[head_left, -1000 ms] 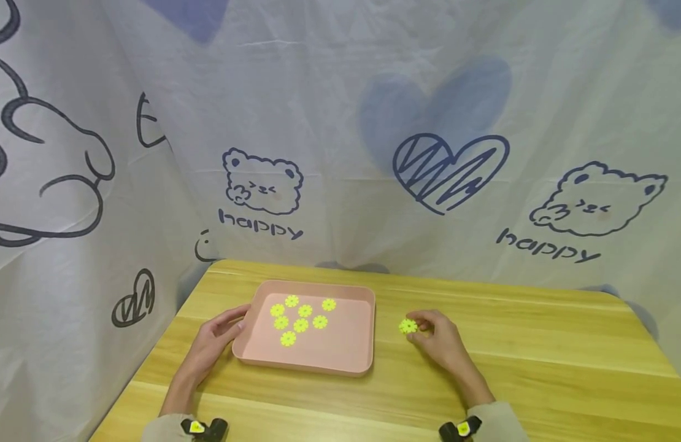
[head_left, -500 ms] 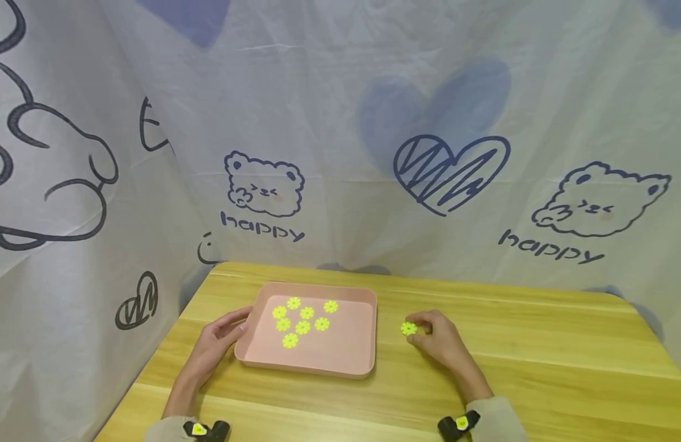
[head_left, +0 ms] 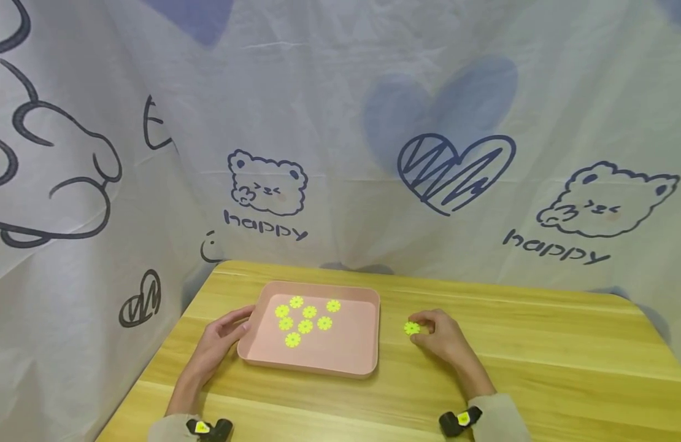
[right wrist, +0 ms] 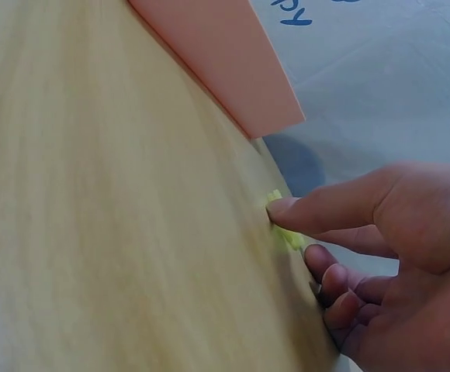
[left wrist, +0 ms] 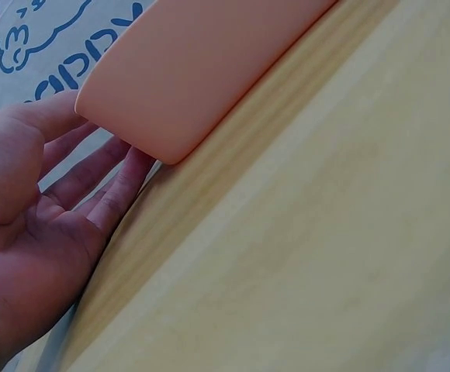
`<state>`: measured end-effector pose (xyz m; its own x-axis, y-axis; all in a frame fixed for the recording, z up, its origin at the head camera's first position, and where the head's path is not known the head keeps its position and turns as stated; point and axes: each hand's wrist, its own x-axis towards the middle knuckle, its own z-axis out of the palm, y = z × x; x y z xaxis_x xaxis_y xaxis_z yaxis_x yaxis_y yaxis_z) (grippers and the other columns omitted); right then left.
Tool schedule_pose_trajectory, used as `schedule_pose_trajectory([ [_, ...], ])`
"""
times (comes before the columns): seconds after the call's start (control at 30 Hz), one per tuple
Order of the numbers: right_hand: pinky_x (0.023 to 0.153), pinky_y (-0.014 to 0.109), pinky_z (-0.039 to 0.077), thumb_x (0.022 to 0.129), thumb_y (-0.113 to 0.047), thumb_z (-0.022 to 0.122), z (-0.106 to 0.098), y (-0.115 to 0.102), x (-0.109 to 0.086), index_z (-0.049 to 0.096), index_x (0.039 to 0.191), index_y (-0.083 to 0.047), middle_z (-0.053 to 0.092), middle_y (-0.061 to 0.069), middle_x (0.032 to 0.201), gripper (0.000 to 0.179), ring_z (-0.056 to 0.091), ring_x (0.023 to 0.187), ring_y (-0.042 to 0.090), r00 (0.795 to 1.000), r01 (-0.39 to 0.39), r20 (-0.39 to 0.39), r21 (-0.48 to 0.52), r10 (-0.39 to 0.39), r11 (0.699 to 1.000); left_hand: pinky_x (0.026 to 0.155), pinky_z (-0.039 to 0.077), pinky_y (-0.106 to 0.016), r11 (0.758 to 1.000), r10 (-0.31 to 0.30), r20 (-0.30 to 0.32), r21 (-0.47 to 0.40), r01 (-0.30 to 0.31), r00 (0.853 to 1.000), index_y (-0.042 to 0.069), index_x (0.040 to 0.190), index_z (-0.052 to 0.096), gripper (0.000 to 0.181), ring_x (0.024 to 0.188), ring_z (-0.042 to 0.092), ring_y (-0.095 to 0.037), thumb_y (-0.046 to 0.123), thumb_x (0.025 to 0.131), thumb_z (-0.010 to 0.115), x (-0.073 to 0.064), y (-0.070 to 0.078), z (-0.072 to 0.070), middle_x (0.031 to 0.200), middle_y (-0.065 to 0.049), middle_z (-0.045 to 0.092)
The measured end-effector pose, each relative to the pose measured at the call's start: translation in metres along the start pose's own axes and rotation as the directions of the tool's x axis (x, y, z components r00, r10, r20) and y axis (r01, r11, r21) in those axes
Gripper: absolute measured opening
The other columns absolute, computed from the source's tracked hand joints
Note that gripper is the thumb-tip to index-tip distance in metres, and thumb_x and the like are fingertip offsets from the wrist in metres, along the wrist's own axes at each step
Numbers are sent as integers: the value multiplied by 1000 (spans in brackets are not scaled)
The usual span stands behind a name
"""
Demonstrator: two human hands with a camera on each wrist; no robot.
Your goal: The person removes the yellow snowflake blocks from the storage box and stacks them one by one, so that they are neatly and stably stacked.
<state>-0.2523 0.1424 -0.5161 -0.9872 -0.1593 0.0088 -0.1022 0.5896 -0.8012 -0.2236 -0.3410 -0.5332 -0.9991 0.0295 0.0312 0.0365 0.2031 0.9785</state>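
Observation:
A pink rectangular tray (head_left: 340,363) stands on the table, with several yellow-green snowflake discs (head_left: 305,326) lying flat inside, mostly towards its left half. At its left side is my left hand (head_left: 215,344); the thumb and fairly straight fingers touch the outer wall and rim, as the left wrist view (left wrist: 46,225) also shows. To the right of the tray, my right hand (head_left: 442,337) pinches one yellow-green snowflake disc (head_left: 411,328) between thumb and index finger. In the right wrist view that disc (right wrist: 293,237) is close to the tabletop, partly hidden by a finger; contact is unclear.
The wooden table (head_left: 517,350) extends to the right of the right hand and in front of the tray. A white printed cloth (head_left: 340,202) hangs behind the table and along its left side. A black strap device sits on each wrist.
Both hands and the tray keep their places; the right hand still pinches the disc. The whole view has shifted slightly with the head.

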Motion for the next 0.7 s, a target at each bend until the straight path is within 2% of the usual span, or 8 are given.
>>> schedule_pose_trajectory([
  [0.33,74,35,44,82,-2,80,-1,-2,1,74,115,-1,63,14,111,34,52,92,25,1000,-24,14,5,24,1000,99,48,-18,1000,10,6,-6,-10,1000,-2,147,52,51,121,58,2,20,103,66,0,1,1,153,-21,49],
  [0.5,78,37,47,81,-2,79,-1,-3,0,74,115,-1,63,14,113,35,55,97,27,1000,-18,12,0,18,1000,98,50,-20,999,26,20,-25,-25,999,-4,147,50,50,123,59,-4,16,104,63,-1,1,1,152,-24,48],
  [0.7,78,38,47,80,-3,79,0,-2,-1,74,115,-1,63,14,112,35,56,97,27,1000,-18,5,0,18,1000,98,49,-19,1000,10,10,-16,-10,1000,-3,147,51,50,127,58,-10,17,103,64,-3,3,2,152,-22,49],
])
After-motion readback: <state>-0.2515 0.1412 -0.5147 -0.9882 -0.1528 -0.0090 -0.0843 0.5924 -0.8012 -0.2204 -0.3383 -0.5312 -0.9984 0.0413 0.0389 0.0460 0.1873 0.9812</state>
